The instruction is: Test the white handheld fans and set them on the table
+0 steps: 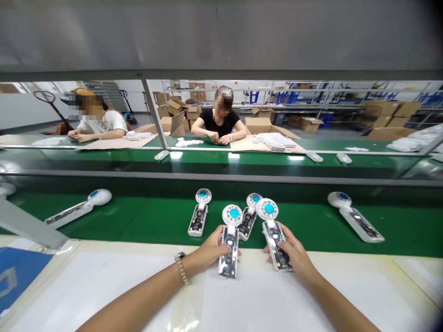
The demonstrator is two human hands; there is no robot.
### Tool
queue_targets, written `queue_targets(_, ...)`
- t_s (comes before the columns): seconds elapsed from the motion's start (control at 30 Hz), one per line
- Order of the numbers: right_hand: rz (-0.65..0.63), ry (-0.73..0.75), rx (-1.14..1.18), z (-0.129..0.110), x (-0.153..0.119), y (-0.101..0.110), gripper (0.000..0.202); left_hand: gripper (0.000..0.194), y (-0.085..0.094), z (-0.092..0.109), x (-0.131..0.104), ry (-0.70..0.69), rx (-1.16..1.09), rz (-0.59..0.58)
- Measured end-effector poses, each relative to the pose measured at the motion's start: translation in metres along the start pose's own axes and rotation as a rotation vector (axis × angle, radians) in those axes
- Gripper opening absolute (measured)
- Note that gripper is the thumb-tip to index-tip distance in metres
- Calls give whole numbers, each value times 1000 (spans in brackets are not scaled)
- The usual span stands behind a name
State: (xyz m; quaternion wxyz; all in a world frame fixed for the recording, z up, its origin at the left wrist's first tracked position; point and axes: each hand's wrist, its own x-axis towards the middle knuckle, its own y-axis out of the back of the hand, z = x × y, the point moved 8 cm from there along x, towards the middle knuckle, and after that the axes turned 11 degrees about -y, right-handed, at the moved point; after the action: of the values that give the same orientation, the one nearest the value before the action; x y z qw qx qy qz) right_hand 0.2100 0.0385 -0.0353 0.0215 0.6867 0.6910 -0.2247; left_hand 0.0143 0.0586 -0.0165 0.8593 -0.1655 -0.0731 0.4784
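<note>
Near the centre, my left hand (212, 251) is closed round a white handheld device (228, 258) with a round vented head and blue centre, its dark circuit board facing up. To its right, my right hand (294, 251) grips a similar device (278, 249), thumb on the board. Both devices are over the near edge of the green belt and the white worktop. Between and behind them lies another device (247, 221) on the belt, partly covered. One more device (198, 219) rests on the belt just left of my left hand.
The green belt (138, 216) also carries a device (78, 210) at the left and one (358, 221) at the right. Beyond a metal rail (221, 176), two people sit at work. A slanted post (34, 226) stands at the left; a grey panel (221, 37) hangs overhead.
</note>
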Motion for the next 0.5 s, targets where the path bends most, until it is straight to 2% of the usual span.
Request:
queue_targets(0.27, 93, 2, 38, 1, -2, -2, 78, 51, -1, 1, -4, 2, -33, -50)
queue_targets(0.5, 98, -3, 100, -3, -5, -2, 75, 62, -6, 6, -4, 10, -2, -41)
